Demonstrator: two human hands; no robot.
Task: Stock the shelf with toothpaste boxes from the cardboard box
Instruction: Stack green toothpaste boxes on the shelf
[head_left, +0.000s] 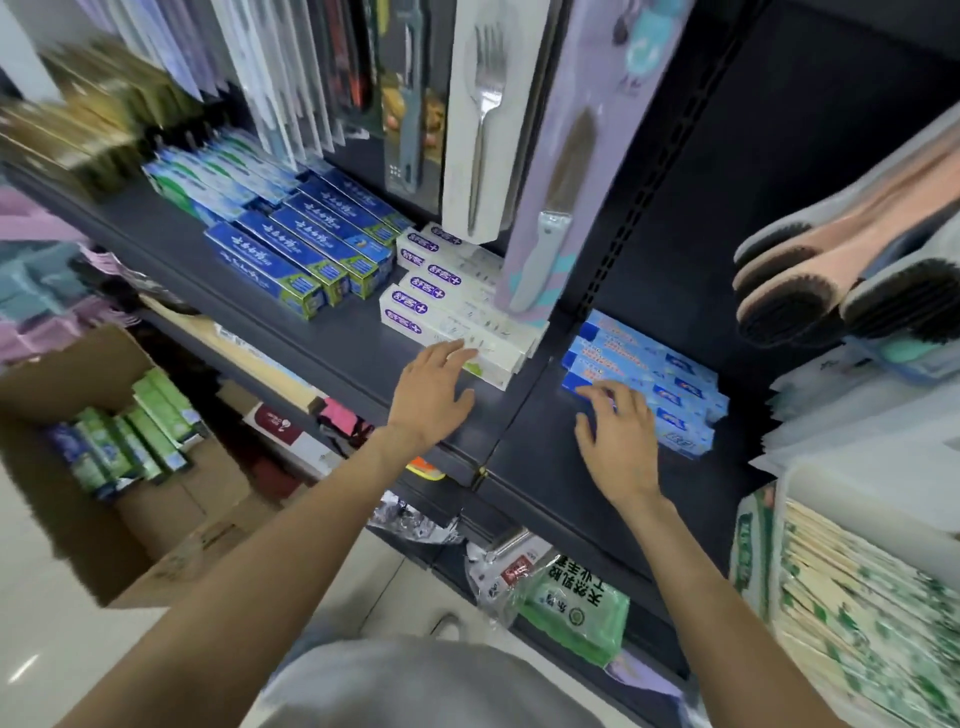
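- Left hand (434, 387): fingers (457, 349) spread flat, tips touching the front white toothpaste box (457, 338) on the shelf (311, 332); nothing pinched.
- Right hand (618, 434): fingers (602, 395) loosely spread over the near end of the light-blue toothpaste boxes (654, 382).
- Likely light, stiff, smooth-faced, crushable at the corners; best gripped across the long sides.
- More stock standing in the cardboard box (78, 525), well left of both hands.

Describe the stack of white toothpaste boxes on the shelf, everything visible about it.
The white toothpaste boxes are long cardboard cartons with purple oval logos and faint leaf prints; the front one has a green patch at its near end. They lie flat, side by side and stacked, angled on the dark shelf, right of the blue boxes. A hanging knife pack covers their far right part. The left hand touches the front box with straight fingers.
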